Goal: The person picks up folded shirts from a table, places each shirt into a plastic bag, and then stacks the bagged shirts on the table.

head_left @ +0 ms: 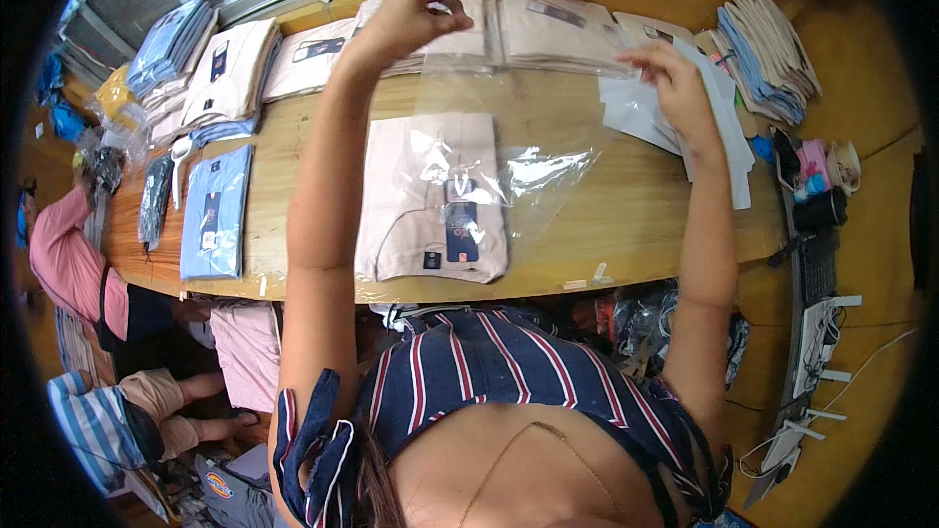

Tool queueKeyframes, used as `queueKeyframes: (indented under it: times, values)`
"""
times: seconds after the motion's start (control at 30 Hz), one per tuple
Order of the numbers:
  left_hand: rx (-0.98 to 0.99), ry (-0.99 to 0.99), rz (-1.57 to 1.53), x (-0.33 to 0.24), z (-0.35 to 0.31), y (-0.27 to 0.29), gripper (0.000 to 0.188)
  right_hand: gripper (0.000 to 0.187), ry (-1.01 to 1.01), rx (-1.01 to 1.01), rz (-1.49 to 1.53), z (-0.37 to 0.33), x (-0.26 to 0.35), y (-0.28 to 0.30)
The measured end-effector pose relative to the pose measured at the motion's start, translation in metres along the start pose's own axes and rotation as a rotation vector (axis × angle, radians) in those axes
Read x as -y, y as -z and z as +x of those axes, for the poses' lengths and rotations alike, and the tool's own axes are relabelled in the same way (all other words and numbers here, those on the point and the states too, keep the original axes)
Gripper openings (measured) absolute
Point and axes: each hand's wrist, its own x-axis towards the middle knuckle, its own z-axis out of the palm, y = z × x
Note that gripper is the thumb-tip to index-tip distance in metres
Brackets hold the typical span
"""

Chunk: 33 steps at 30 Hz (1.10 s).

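Observation:
A clear plastic bag (551, 174) is stretched in the air between my two hands above the table. My left hand (421, 18), raised higher, pinches its upper left part between thumb and fingers. On the other side my right hand (675, 90) grips the bag's upper right edge with the fingertips. Partly seen through the plastic, a folded pale pink garment (401, 196) lies flat on the table near the front edge. Dark tags (462, 233) and a thin cord rest on its front.
Folded pale garments (558, 24) line the back of the wooden table (293, 161). White paper sheets (729, 137) lie below my right hand. A blue folded garment (217, 210) sits at left, beside a white-handled tool (179, 168). Garment stacks (773, 49) stand at far right. Other people (73, 254) are at left.

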Motion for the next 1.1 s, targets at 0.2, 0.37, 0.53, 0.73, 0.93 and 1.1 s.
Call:
queueKeyframes:
  times: [0.2,0.37,0.53,0.73,0.93,1.1]
  values:
    - [-0.441,0.053,0.479,0.009,0.007,0.069,0.036,0.023,0.414,-0.034,-0.501,0.094,0.036,-0.009]
    - [-1.127,-0.747,0.73,-0.065,-0.005,0.099,0.038,0.018,0.676,-0.904,-0.783,0.108,0.122,-0.013]
    - [-1.404,-0.743,0.663,-0.043,-0.058,0.082,0.026,0.011,0.88,-0.944,-0.627,0.082,0.101,-0.088]
    - [-1.002,0.365,0.287,0.125,-0.116,0.016,0.038,0.014,0.232,-0.553,-0.16,0.043,-0.027,-0.207]
    - [-0.724,0.798,0.189,0.21,-0.146,-0.016,0.005,0.014,-0.221,-0.061,0.356,0.024,-0.121,-0.263]
    - [-0.644,0.819,0.041,0.221,-0.159,-0.014,0.005,0.023,-0.533,0.02,0.646,0.029,-0.117,-0.256]
